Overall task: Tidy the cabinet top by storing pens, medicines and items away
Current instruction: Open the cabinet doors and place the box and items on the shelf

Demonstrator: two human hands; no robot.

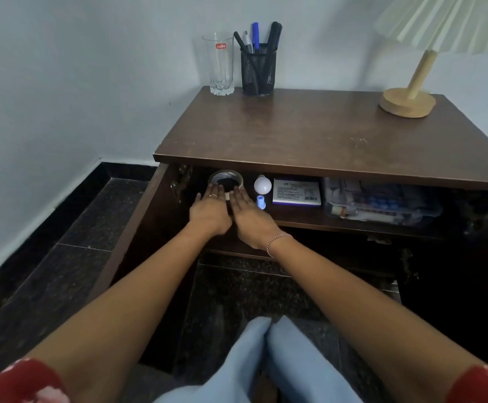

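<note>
Both hands reach into the open cabinet, the left hand [211, 212] and right hand [251, 218] lying flat and open side by side, fingertips touching a roll of tape [226, 180] on the shelf [301, 219] without gripping it. Beside it sit a bulb [263, 185], a white box [296, 192] and a clear container of medicines [382, 203]. On the surface [309, 132], pens stand in the mesh holder [258, 69] by a glass [221, 65] and lamp [408, 100], so the tidying looks nearly complete.
</note>
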